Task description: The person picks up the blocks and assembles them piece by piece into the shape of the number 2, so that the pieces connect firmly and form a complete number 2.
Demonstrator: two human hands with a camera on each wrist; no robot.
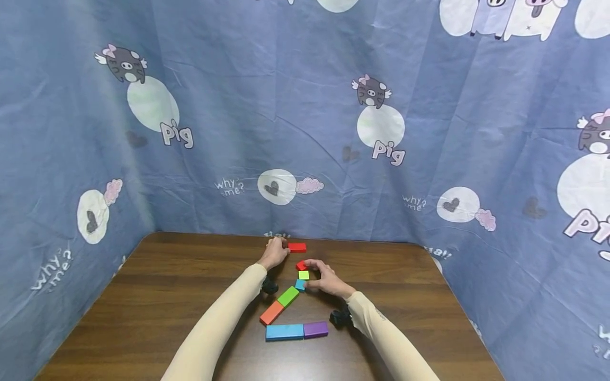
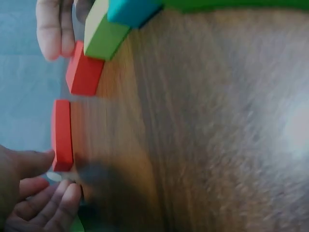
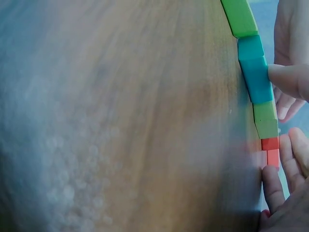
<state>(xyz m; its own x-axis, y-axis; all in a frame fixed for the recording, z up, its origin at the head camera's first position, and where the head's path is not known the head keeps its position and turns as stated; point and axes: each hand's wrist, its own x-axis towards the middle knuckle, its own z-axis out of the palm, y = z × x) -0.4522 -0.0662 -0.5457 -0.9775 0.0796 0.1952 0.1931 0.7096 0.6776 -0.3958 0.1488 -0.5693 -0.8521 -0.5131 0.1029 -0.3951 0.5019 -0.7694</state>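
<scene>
In the head view my left hand [image 1: 275,253] is at the left end of the far red block [image 1: 297,247]; in the left wrist view its thumb touches that red block [image 2: 62,135], the other fingers lying apart below. A bit of green [image 2: 77,224] shows past those fingers, mostly hidden. My right hand [image 1: 329,280] arches beside a row of small blocks, thumb and forefinger spread. The forefinger is at the small red block [image 1: 301,265] and the thumb beside the small blue block [image 1: 299,286]; the yellow-green block [image 1: 304,275] sits between them.
Nearer me, a green block [image 1: 288,296] and an orange block [image 1: 272,313] lie end to end on a slant. A long blue block [image 1: 284,332] and a purple block [image 1: 315,329] meet end to end. A patterned blue curtain [image 1: 295,116] borders the wooden table [image 1: 405,328].
</scene>
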